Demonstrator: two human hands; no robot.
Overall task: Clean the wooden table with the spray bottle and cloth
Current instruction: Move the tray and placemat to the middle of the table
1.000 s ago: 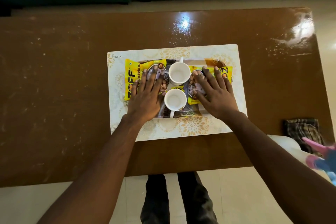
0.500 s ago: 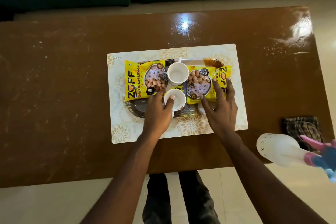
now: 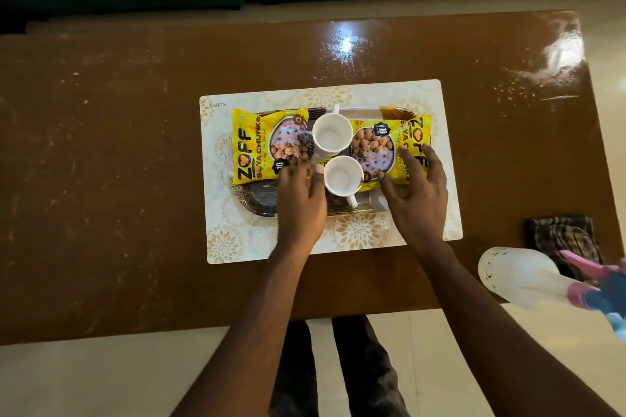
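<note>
Status: wiping not started, I'd judge. The brown glossy wooden table (image 3: 101,179) shows smears and specks. A cream patterned placemat (image 3: 216,240) with dark tray (image 3: 257,201), two yellow snack packets (image 3: 250,145) and two white mugs (image 3: 330,135) sits mid-table and probably needs clearing first. White translucent spray bottle (image 3: 521,278) at near right corner, apparently on its side; dark checked cloth (image 3: 562,237) just beyond it; neither touched. Hands: right hand (image 3: 418,200) flat, fingers spread on the right-side packet; left hand (image 3: 299,200) at tray's near edge, thumb by nearer mug, can't tell if it grips.
</note>
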